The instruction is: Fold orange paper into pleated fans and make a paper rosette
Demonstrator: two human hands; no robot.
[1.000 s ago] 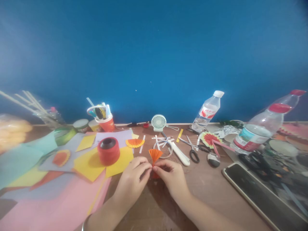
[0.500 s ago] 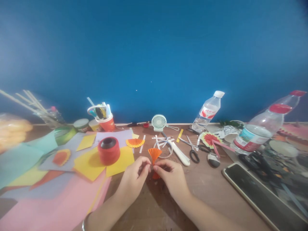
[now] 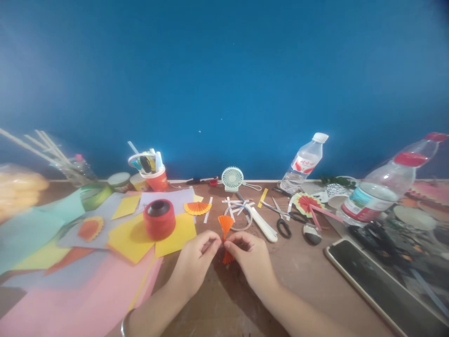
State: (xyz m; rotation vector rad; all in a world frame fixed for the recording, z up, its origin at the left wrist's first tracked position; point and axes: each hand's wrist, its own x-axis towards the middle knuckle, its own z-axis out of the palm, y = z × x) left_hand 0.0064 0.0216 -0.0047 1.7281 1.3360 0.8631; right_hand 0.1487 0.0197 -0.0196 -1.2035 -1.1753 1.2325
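Observation:
An orange pleated paper [image 3: 225,225] stands between my hands, gathered at its middle and flaring out above and below like a bow. My right hand [image 3: 249,257] pinches its waist between thumb and forefinger from the right. From the left, the closed fingertips of my left hand [image 3: 198,257] meet the same narrow waist; what exactly lies in that pinch is partly hidden. Just beyond my hands lie an orange and yellow pleated half-round [image 3: 198,208], white paper strips [image 3: 235,206] and a white-handled knife [image 3: 264,224].
Left of my hands, a red tape roll [image 3: 159,220] sits on yellow paper [image 3: 132,239] and pink sheets [image 3: 80,299]. To the right are scissors [image 3: 283,227], a computer mouse [image 3: 311,234], a phone [image 3: 382,285] and bottles [image 3: 304,164]. A small fan [image 3: 232,178] stands by the wall.
The upper flare of the orange pleated paper has turned and looks narrower now. Both hands keep almost the same place at its waist.

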